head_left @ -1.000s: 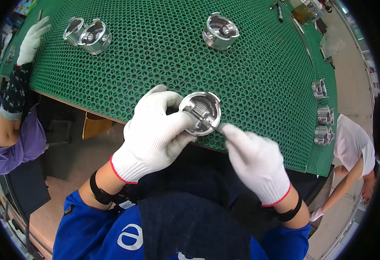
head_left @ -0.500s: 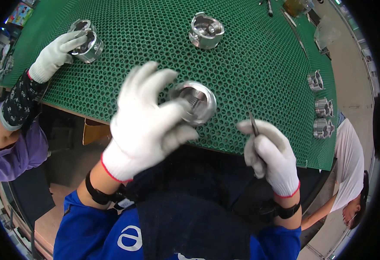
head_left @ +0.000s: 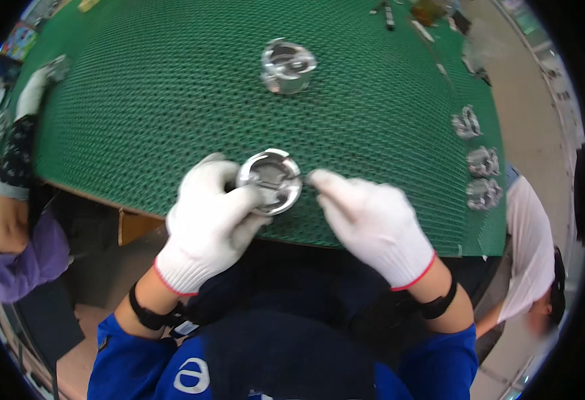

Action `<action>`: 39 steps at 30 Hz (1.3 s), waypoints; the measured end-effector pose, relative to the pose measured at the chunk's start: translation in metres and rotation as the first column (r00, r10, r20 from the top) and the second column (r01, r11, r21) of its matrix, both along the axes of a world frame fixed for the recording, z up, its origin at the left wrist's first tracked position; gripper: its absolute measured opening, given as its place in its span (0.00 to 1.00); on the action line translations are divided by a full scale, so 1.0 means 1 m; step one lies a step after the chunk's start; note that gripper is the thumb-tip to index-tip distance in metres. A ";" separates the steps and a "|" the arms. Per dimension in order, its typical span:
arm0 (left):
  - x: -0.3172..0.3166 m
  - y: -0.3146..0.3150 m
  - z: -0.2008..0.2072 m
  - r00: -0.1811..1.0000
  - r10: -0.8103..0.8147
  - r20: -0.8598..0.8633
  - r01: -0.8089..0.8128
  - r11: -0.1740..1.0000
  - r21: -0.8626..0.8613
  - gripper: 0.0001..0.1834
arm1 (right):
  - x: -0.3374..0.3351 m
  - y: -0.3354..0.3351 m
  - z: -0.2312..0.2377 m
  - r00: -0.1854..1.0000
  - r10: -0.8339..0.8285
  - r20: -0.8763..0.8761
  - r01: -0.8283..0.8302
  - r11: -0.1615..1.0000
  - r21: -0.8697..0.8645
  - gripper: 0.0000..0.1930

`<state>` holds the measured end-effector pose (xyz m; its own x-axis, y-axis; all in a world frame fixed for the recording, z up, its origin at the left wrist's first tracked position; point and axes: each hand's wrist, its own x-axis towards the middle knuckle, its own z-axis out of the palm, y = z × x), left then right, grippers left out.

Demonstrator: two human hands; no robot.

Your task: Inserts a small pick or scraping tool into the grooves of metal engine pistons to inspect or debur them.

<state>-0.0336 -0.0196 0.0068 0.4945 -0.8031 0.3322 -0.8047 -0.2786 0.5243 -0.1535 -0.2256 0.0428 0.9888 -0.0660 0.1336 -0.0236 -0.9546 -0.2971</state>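
A silvery metal piston point(head_left: 270, 172) stands near the front edge of the green mat, its hollow side facing up. My left hand point(head_left: 206, 213), in a white knit glove, is closed on the piston's left side with thumb and fingers. My right hand point(head_left: 376, 223), gloved the same way, pinches a thin dark pointed tool point(head_left: 306, 179). The tool's tip is at the piston's right wall; whether it enters an opening there is too blurred to tell. Most of the tool is hidden by my fingers. Farther off on the mat stands another piston point(head_left: 288, 65).
The green textured mat point(head_left: 372, 100) covers the table. Three pistons, the nearest one point(head_left: 484, 194) among them, line its right edge. A dark pen-like thing point(head_left: 390, 18) lies at the back. At left a co-worker's gloved hand point(head_left: 32, 97) is by a blurred metal part; another person point(head_left: 532, 247) is at right.
My left hand has closed on the piston, which now sits farther left in view. My right hand has brought the tool leftward to it. The co-worker's hand has moved away with a metal part.
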 end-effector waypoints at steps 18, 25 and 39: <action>0.184 0.158 -0.038 0.621 0.669 0.408 -0.672 0.723 -0.162 0.33 | -0.183 -0.255 0.028 0.657 -0.753 -0.030 0.700 0.625 -0.346 0.27; 0.068 0.050 -0.012 0.907 0.300 0.295 -0.288 0.954 -0.084 0.33 | -0.162 -0.308 0.020 0.684 -0.660 -0.311 0.684 0.728 -0.042 0.26; 0.048 0.034 -0.007 0.926 0.324 0.195 -0.313 0.946 -0.086 0.23 | -0.113 -0.145 0.074 0.960 -0.275 0.043 0.278 0.932 -0.234 0.18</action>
<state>0.0146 0.0146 -0.0002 0.6387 -0.5932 0.4901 -0.7690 -0.5144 0.3795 -0.2667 -0.3704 0.1168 0.9346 -0.3021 0.1879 -0.2948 -0.9532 -0.0666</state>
